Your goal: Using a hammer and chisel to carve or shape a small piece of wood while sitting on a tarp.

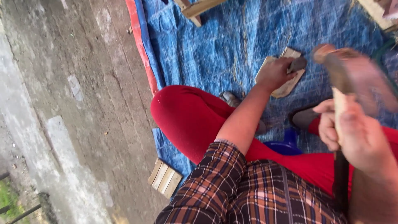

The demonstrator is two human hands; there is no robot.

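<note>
Blue tarp [232, 45] covers the concrete floor [83, 103]; the person sits on it, red-trousered knee up. Left hand [274, 74] presses flat, fingers curled over a small dark piece on a pale wooden board [286, 85]. Right hand [352, 132] is fisted round a stick-handled tool [338, 74], raised and blurred, probably a hammer. Step in hand looks like striking; next move calls for a blow landing clear of the fingers.
</note>
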